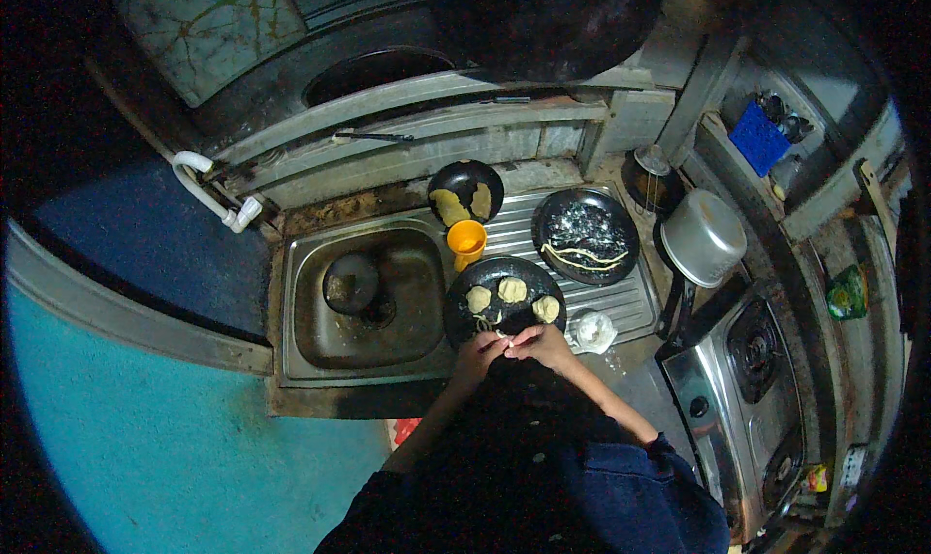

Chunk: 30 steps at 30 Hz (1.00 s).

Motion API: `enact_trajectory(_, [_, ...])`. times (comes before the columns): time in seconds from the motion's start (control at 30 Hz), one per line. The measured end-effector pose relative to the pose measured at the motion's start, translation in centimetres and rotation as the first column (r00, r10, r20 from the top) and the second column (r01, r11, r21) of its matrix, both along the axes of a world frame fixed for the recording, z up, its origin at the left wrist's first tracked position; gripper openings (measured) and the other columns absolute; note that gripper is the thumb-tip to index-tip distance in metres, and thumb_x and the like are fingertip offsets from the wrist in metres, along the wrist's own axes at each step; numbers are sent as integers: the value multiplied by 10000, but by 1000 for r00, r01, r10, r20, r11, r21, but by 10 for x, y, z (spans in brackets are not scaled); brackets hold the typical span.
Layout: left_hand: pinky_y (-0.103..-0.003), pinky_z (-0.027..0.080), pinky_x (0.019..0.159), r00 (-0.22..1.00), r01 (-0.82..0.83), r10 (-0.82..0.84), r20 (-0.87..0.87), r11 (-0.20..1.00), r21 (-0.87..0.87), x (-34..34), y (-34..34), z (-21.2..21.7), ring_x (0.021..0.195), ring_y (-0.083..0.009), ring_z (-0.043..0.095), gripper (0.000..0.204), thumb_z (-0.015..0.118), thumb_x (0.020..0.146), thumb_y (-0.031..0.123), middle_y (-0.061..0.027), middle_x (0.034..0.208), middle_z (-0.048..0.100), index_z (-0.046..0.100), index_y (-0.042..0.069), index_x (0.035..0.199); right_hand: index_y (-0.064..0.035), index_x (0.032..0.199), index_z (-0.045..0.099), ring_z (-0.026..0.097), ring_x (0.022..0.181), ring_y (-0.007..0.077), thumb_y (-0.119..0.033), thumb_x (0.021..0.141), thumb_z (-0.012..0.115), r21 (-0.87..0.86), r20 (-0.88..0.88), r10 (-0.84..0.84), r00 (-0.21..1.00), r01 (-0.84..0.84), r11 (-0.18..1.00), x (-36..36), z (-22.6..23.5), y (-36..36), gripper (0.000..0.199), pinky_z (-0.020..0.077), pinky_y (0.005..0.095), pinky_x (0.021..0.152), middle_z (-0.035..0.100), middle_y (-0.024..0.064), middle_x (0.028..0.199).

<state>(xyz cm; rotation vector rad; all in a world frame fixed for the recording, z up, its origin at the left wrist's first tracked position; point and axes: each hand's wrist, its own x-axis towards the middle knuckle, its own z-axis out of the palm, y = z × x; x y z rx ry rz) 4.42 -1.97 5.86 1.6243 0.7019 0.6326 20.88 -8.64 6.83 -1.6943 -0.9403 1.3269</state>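
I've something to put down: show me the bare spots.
Free: the sink basin, right of the dark round pot; the ribbed drainboard, in a narrow strip between the orange cup and the floured pan. Crowded: the front, where the left hand and right hand meet at the dough pan, with a white bowl or bag beside it.

- We see a dark navy right sleeve [659,491], loose and creased, a seam-like line crossing it.
- We make out a left sleeve [373,506], nearly black in shadow.
- We find the shirt front [514,438] equally dark, with a few pale specks.
- We notice both forearms [613,404] are bare.
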Motion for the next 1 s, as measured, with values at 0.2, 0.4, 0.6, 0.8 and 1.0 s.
enact_trajectory(0.2, [-288,454,765,987,-44,47,151,999,-21,1,4,-30,848,-181,586,168,603,796,87,-126,895,612,513,5,912,-16,833,640,586,621,119,-236,718,726,-77,-11,15,1000,-16,997,-1,15,0,262,468,248,591,633,61,754])
enact_trajectory(0.4, [-282,459,800,956,-109,170,238,963,-246,1,0,-44,909,-183,566,291,630,783,73,-119,941,587,463,-4,1009,-14,981,607,601,686,148,-364,799,629,-212,-477,-95,874,-9,977,0,21,-1,395,468,262,645,635,94,841])
enact_trajectory(0.6, [-284,456,798,975,-92,157,156,929,-360,2,3,-32,947,-188,548,347,663,759,81,-97,968,553,456,-2,1025,41,956,592,617,730,172,-254,766,681,-129,-471,-46,881,-17,991,3,4,-2,362,492,269,696,635,113,843])
enact_trajectory(0.8, [-286,456,789,969,-176,232,88,892,-415,4,-1,-23,944,-177,547,373,684,744,98,-80,950,543,444,13,1017,28,903,604,617,715,157,-148,721,714,-50,-395,39,918,-64,997,1,2,-1,276,496,261,681,635,95,800])
enact_trajectory(1.0, [-300,459,798,972,-86,143,185,955,-285,4,0,-34,966,-187,548,417,659,759,87,-112,1023,546,434,15,1102,3,918,603,620,743,158,-144,738,700,11,-378,56,924,-56,998,2,3,0,251,499,266,707,635,90,829])
